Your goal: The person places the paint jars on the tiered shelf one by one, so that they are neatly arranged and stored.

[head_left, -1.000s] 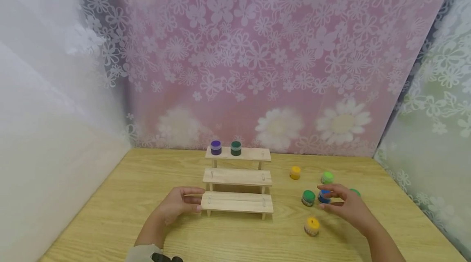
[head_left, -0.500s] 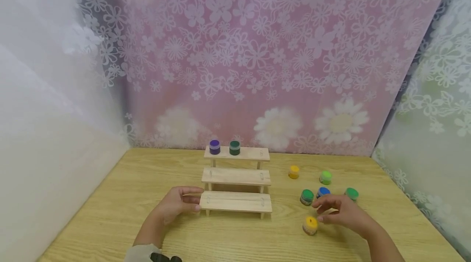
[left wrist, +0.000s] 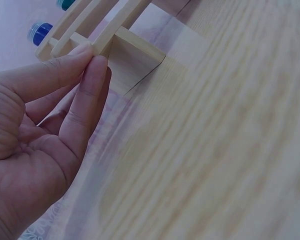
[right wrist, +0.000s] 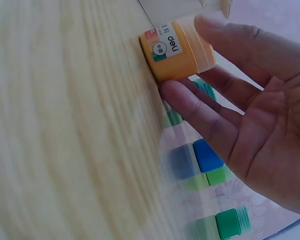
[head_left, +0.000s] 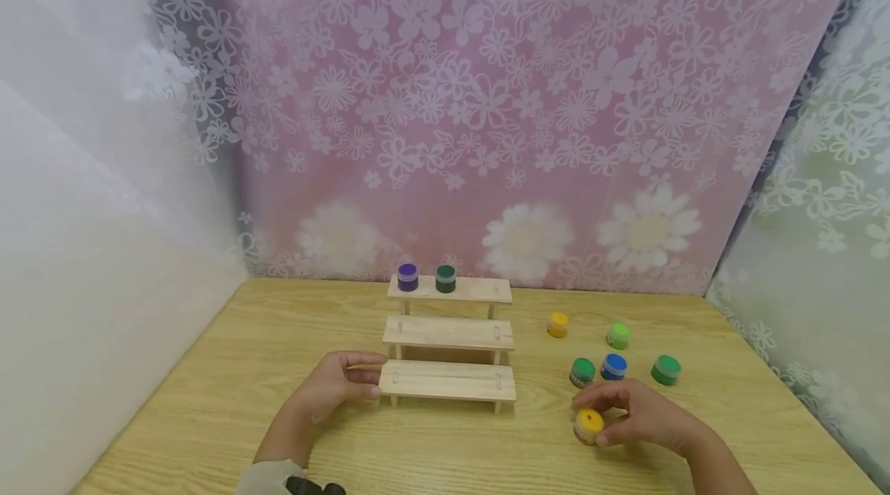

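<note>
A three-step wooden stand (head_left: 448,381) is on the table, a purple paint jar (head_left: 407,278) and a dark green paint jar (head_left: 446,279) on its top step. My left hand (head_left: 334,388) pinches the left end of the lowest step between thumb and fingers, close up in the left wrist view. At the front right, my right hand (head_left: 647,419) has thumb and fingers around a yellow-orange paint jar (right wrist: 172,50) standing on the table. The thumb lies by its lid, and a fingertip is at its side near the base.
Behind the right hand stand a green jar (head_left: 582,372), a blue jar (head_left: 614,367), another green jar (head_left: 666,370), a light green jar (head_left: 618,336) and an orange jar (head_left: 558,324). A floral curtain (head_left: 445,132) backs the table (head_left: 299,325).
My right hand has moved from the blue jar toward the front, past its side, and now closes around the yellow-orange jar. The left hand stays at the stand.
</note>
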`<move>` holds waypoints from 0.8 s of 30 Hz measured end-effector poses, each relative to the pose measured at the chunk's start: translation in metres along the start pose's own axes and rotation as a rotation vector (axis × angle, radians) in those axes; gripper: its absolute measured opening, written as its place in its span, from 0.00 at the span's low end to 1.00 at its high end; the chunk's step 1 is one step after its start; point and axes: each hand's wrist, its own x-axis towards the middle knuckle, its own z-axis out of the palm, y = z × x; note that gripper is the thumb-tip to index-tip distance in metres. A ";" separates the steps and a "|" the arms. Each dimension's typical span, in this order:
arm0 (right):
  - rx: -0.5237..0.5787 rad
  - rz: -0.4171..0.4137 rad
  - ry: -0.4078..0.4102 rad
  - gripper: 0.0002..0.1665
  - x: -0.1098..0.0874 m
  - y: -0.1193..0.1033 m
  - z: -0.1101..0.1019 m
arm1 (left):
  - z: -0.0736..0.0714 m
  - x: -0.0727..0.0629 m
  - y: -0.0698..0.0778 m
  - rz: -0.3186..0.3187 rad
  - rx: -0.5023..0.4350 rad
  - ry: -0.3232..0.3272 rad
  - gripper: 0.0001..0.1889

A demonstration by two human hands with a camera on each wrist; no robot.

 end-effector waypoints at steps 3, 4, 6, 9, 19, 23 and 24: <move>-0.003 0.008 0.004 0.26 0.000 0.000 0.001 | 0.000 0.000 -0.001 -0.002 -0.003 -0.003 0.30; -0.008 0.011 0.005 0.26 0.001 0.000 0.001 | -0.001 0.000 -0.001 -0.001 -0.002 -0.005 0.30; -0.023 0.015 0.009 0.26 0.001 0.001 0.001 | -0.001 0.000 -0.001 0.004 0.006 -0.010 0.30; -0.044 0.020 0.021 0.25 0.001 0.001 0.000 | -0.001 0.000 -0.001 0.012 0.011 -0.011 0.30; -0.077 0.024 0.098 0.26 0.002 -0.001 0.002 | -0.001 0.001 -0.002 0.012 0.024 -0.009 0.30; -0.095 0.031 0.165 0.26 0.002 -0.005 0.005 | -0.002 0.000 -0.002 0.018 0.017 -0.009 0.30; -0.093 0.037 0.179 0.27 0.002 -0.006 0.006 | -0.002 0.001 -0.002 0.018 0.014 -0.009 0.30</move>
